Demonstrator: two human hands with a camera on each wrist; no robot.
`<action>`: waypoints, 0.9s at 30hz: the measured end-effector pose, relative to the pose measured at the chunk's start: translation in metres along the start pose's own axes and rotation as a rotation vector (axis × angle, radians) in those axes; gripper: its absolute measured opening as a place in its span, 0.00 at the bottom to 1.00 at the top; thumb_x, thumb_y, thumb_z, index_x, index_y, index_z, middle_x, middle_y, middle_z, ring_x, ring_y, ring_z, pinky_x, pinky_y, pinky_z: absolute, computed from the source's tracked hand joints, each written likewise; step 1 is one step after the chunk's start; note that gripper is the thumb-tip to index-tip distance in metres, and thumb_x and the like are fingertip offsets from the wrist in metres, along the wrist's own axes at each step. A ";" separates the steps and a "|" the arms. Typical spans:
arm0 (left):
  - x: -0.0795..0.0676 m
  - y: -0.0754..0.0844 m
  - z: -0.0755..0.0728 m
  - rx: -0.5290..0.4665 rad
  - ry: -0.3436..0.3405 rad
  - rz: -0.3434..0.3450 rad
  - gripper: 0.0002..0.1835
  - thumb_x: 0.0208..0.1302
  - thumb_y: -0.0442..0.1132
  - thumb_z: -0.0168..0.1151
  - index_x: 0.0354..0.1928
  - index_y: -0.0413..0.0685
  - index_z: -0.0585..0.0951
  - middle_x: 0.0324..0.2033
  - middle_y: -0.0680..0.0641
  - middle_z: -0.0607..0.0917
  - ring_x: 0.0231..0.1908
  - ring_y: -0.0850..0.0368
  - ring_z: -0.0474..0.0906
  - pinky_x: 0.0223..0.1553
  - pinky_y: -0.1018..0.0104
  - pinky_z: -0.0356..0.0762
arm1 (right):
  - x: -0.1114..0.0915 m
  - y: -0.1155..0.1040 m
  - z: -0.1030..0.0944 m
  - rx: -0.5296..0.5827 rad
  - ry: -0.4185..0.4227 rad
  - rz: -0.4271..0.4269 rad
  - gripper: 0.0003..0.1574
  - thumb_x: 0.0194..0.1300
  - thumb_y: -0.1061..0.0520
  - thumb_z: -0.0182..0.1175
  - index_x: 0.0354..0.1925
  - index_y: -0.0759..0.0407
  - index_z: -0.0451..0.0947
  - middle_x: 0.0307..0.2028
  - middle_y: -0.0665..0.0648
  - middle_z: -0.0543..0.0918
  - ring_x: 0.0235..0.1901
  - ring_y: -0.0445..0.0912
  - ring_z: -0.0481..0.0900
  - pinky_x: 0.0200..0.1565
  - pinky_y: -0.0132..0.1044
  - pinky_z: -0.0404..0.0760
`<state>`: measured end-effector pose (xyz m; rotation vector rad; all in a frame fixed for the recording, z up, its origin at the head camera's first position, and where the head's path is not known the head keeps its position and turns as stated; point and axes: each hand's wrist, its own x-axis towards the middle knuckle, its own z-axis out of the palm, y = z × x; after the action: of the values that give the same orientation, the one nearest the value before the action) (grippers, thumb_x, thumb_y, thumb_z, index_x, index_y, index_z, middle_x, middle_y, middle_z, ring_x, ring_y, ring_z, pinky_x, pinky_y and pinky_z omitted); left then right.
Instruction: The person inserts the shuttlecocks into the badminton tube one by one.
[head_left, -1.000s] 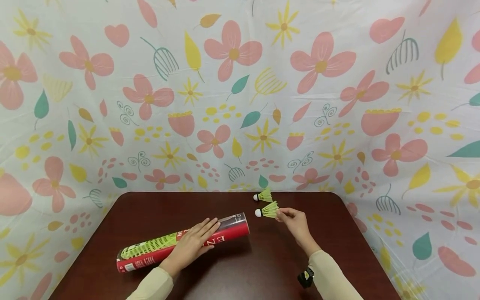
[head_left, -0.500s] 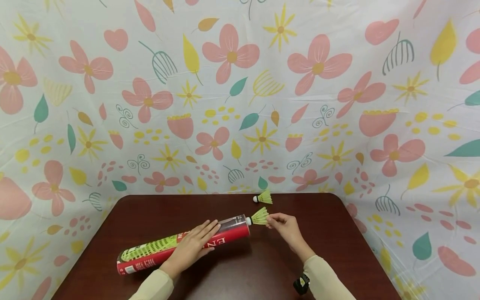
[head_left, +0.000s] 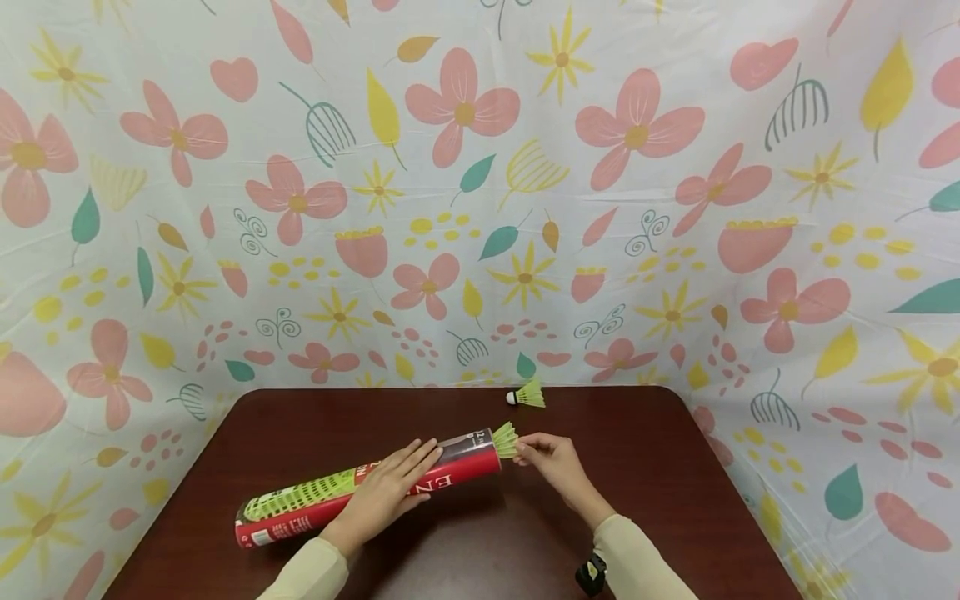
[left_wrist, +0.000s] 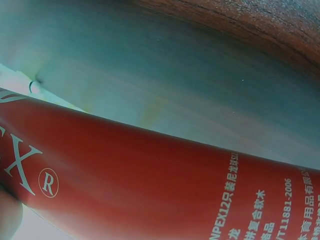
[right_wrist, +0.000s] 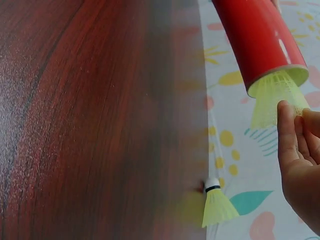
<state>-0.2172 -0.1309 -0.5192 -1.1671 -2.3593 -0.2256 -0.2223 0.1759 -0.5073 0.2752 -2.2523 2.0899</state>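
A red, black and yellow shuttlecock tube [head_left: 300, 506] lies slanted over the table, its uncapped end to the right. My left hand [head_left: 386, 492] holds it near the middle, fingers across the top and thumb along the near side. The left wrist view shows the tube's red printed side [left_wrist: 140, 180] close up. At the tube's mouth, my right hand [head_left: 558, 467] pinches the skirt edge of a yellow-green shuttlecock [right_wrist: 272, 107]. Its head is inside the tube, hidden, and part of the skirt sticks out. Another shuttlecock [head_left: 527, 395] lies at the table's far edge.
The dark brown table [head_left: 645, 500] has rounded far corners. Behind it and at both sides hangs a white cloth [head_left: 480, 200] printed with flowers and leaves. A black device [head_left: 591, 575] sits at the right wrist.
My right hand has brought the shuttlecock left and down to the tube's mouth and pushed it in head first. My left hand and the tube have stayed nearly still.
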 end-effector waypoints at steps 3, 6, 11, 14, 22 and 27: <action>0.000 0.000 0.001 0.003 -0.002 -0.003 0.39 0.53 0.55 0.59 0.65 0.51 0.59 0.65 0.51 0.58 0.62 0.53 0.57 0.57 0.56 0.62 | -0.004 -0.012 0.004 0.005 -0.023 -0.003 0.13 0.57 0.64 0.57 0.38 0.75 0.77 0.31 0.72 0.79 0.34 0.67 0.76 0.37 0.48 0.77; 0.000 0.000 0.002 0.001 0.006 -0.003 0.39 0.53 0.56 0.59 0.65 0.50 0.59 0.65 0.51 0.58 0.62 0.52 0.57 0.56 0.56 0.62 | -0.008 -0.024 0.008 -0.001 -0.033 0.014 0.12 0.58 0.66 0.55 0.38 0.77 0.75 0.32 0.74 0.78 0.34 0.67 0.77 0.35 0.41 0.79; 0.000 0.001 0.002 0.003 0.010 -0.009 0.39 0.53 0.56 0.58 0.65 0.51 0.59 0.64 0.51 0.59 0.62 0.52 0.57 0.56 0.56 0.63 | -0.008 -0.023 0.011 -0.016 -0.045 0.006 0.12 0.58 0.66 0.56 0.38 0.76 0.76 0.32 0.72 0.79 0.33 0.63 0.78 0.33 0.34 0.80; 0.000 0.001 0.002 0.004 0.016 -0.009 0.39 0.53 0.56 0.58 0.65 0.51 0.59 0.64 0.51 0.59 0.62 0.53 0.58 0.56 0.56 0.63 | -0.006 -0.017 0.012 0.001 -0.048 -0.009 0.11 0.57 0.65 0.57 0.37 0.75 0.76 0.31 0.72 0.79 0.33 0.65 0.77 0.33 0.35 0.80; -0.001 0.002 0.002 0.014 0.032 0.010 0.38 0.54 0.56 0.57 0.65 0.49 0.60 0.64 0.50 0.59 0.61 0.52 0.59 0.56 0.56 0.63 | -0.001 0.003 0.012 -0.266 0.044 -0.195 0.07 0.54 0.58 0.61 0.33 0.59 0.82 0.24 0.57 0.82 0.25 0.52 0.79 0.27 0.34 0.78; -0.003 0.002 0.002 0.023 0.024 0.000 0.38 0.54 0.56 0.58 0.65 0.50 0.60 0.65 0.51 0.58 0.62 0.53 0.58 0.56 0.57 0.63 | -0.002 0.003 0.012 -0.433 0.092 -0.251 0.05 0.52 0.55 0.63 0.31 0.48 0.83 0.23 0.43 0.81 0.22 0.39 0.77 0.25 0.30 0.75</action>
<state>-0.2150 -0.1310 -0.5228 -1.1480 -2.3354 -0.2111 -0.2200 0.1638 -0.5115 0.3989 -2.3919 1.4239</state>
